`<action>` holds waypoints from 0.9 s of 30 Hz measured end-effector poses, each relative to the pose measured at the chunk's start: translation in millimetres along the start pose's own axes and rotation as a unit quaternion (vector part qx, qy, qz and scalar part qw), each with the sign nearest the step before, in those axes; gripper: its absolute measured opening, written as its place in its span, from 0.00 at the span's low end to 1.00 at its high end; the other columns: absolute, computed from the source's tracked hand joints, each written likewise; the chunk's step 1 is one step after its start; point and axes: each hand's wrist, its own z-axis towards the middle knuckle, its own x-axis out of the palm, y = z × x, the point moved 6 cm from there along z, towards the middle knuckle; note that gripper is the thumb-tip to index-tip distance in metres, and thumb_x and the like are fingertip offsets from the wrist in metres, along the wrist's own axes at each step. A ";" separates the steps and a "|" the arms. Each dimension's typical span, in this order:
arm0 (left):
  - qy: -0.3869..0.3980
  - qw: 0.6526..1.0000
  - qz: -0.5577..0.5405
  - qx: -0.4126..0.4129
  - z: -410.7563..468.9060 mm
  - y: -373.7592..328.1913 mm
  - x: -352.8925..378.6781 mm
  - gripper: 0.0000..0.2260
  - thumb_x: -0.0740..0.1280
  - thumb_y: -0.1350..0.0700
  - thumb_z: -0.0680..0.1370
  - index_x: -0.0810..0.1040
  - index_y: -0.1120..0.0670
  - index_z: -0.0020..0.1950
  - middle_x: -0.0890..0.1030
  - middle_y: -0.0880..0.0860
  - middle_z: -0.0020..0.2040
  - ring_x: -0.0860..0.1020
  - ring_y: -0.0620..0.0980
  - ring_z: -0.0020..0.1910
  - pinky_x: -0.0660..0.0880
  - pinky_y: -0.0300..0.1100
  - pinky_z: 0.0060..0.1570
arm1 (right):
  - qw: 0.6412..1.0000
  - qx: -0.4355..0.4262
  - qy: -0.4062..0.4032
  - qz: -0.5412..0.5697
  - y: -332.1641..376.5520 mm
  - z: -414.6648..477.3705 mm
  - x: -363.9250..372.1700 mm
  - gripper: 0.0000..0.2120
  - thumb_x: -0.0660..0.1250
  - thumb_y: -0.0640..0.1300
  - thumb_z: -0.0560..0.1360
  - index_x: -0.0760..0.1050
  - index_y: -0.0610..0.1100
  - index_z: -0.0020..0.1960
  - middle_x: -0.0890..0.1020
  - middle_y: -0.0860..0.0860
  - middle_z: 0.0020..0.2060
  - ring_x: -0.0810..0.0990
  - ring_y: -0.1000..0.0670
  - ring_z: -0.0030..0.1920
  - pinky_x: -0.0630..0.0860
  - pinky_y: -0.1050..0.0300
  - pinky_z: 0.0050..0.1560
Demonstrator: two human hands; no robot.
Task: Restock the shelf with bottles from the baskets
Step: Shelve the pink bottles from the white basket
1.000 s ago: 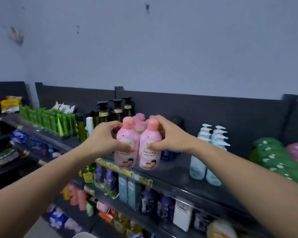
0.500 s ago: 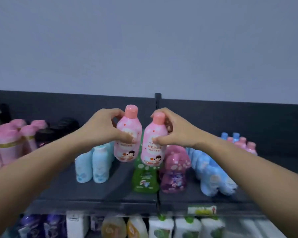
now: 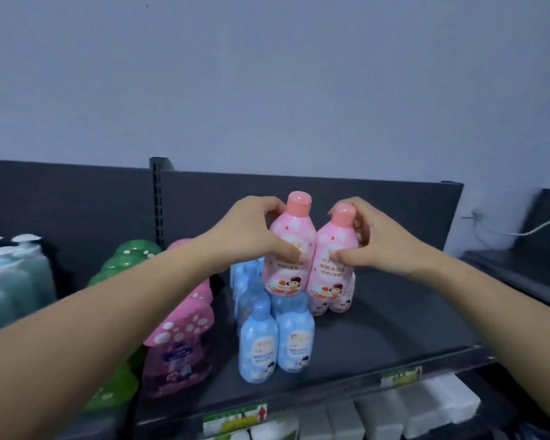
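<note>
The left hand (image 3: pixel 251 230) and right hand (image 3: pixel 378 244), each grip curled round a pink bottle (image 3: pixel 291 249), hover over the shelf (image 3: pixel 400 331); lowering carelessly could topple the blue bottles (image 3: pixel 277 341), seemingly just below.

Chinese print on the right pink bottle (image 3: pixel 327 277) reads roughly 鲜奶沐浴露; shelf price tags (image 3: pixel 235 419) are illegible.

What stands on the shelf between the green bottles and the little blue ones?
In the head view, a row of pink white-spotted bottles stands between the green bottles and the blue bottles.
</note>
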 end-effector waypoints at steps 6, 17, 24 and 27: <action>0.060 0.997 0.015 0.040 49.2 -9.7 50.4 0.16 0.78 0.58 0.62 0.80 0.53 0.47 0.81 0.48 0.40 0.78 0.45 0.37 0.77 0.41 0.40 | 0.999 0.024 -0.043 -0.005 -52.4 4.9 -34.4 0.24 0.73 0.30 0.66 0.69 0.48 0.55 0.78 0.51 0.47 0.79 0.61 0.40 0.78 0.65 0.39; 0.094 0.992 0.088 -0.014 90.8 13.4 133.6 0.24 0.80 0.52 0.58 0.78 0.56 0.49 0.82 0.52 0.46 0.80 0.52 0.45 0.79 0.52 0.47 | 0.999 0.037 0.030 0.012 -148.5 15.3 -50.5 0.22 0.73 0.31 0.64 0.69 0.43 0.53 0.77 0.51 0.44 0.78 0.61 0.39 0.75 0.66 0.39; 0.108 0.978 0.154 -0.089 96.3 29.6 167.9 0.17 0.80 0.53 0.60 0.73 0.55 0.37 0.73 0.49 0.33 0.72 0.47 0.33 0.69 0.41 0.34 | 0.991 0.032 0.127 0.017 -193.7 21.4 -37.1 0.21 0.73 0.36 0.63 0.71 0.55 0.48 0.80 0.60 0.40 0.80 0.58 0.42 0.79 0.54 0.45; 0.109 0.972 0.157 -0.135 95.1 42.2 173.3 0.18 0.80 0.54 0.60 0.76 0.60 0.40 0.73 0.50 0.34 0.73 0.48 0.34 0.71 0.43 0.35 | 0.988 0.017 0.152 0.014 -202.6 22.2 -26.0 0.21 0.72 0.41 0.61 0.71 0.61 0.47 0.80 0.56 0.43 0.81 0.49 0.47 0.79 0.44 0.51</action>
